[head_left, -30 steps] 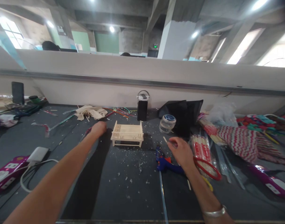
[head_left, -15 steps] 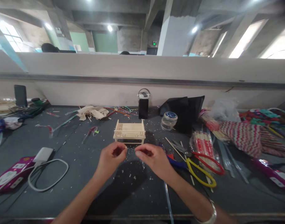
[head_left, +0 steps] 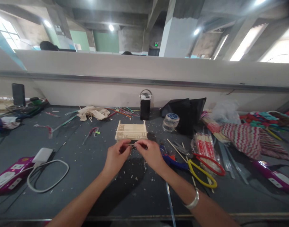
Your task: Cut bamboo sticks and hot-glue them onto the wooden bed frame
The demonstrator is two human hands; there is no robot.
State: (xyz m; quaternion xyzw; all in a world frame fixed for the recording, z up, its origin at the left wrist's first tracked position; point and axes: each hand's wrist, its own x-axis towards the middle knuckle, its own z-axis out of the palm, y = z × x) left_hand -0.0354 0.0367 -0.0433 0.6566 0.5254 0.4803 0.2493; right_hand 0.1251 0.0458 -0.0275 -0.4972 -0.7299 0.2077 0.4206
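Observation:
A small bench-like model of pale wooden sticks [head_left: 131,127] stands upright on the dark table, just beyond my hands. My left hand [head_left: 116,157] is closed in a pinch, thumb against fingertips. Opposite it, my right hand [head_left: 150,156] pinches too. A short thin wooden stick [head_left: 131,144] spans the small gap between both sets of fingertips, in front of the model's near side. The fingers hide the stick's ends and part of the model's lower front. Whether the stick touches the model I cannot tell.
Right of my hands lie scissors with red and yellow handles [head_left: 202,178], a blue-handled tool [head_left: 176,163] and a bag of sticks [head_left: 204,146]. A lidded jar [head_left: 171,122] and a phone [head_left: 144,109] stand behind. At left is a purple power strip [head_left: 13,171] with a white charger [head_left: 43,155].
Both hands have moved forward to the model's near side and closer together. The short stick now shows between their fingertips. The model stays in place on the table.

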